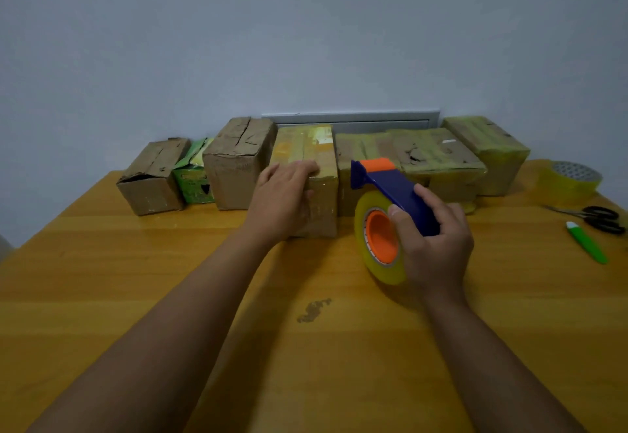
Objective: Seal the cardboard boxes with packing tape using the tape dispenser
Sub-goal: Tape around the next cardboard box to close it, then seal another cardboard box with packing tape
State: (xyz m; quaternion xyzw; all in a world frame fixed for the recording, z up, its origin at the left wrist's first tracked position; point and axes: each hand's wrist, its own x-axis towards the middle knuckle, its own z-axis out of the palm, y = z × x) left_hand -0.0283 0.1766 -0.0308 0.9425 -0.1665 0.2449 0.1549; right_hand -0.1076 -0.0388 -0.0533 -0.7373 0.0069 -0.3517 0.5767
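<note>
Lining the wall (306,24): six cardboard boxes (306,174), one green carton (193,177).

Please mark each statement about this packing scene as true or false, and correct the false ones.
1. The right hand holds the tape dispenser. True.
2. The left hand rests on a taped box. True.
3. The scissors lie at the table's left side. False: they lie at the right side, near the green cutter.
4. The spare tape roll stands on top of a box. False: it sits on the table.
</note>
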